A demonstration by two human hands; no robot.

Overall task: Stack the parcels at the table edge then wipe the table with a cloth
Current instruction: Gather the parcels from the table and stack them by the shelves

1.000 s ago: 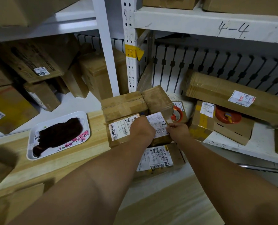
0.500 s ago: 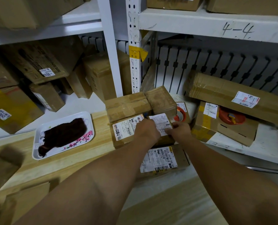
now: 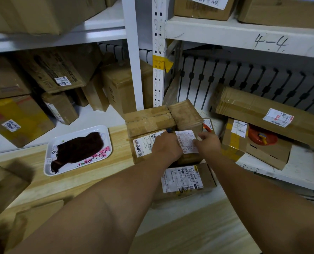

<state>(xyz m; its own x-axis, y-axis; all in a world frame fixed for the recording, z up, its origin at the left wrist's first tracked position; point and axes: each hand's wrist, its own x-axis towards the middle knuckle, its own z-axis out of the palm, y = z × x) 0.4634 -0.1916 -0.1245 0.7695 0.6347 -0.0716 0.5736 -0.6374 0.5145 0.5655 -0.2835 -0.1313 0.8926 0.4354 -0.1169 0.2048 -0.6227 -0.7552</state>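
Note:
Several brown cardboard parcels are stacked at the far edge of the wooden table. My left hand and my right hand grip a small parcel with a white label from either side, on top of the stack. It sits beside a wider labelled parcel. Below them, nearer to me, lies a flat parcel with a large label. A dark brown cloth lies crumpled on a white flowered tray to the left.
White metal shelving surrounds the table, its post rising just behind the stack. Cardboard boxes fill the left shelves. On the right shelf lie a long box and an orange tape dispenser. More boxes sit at the near left.
My hands have spread slightly apart, uncovering more of the small parcel's white label. The parcel stays on the stack.

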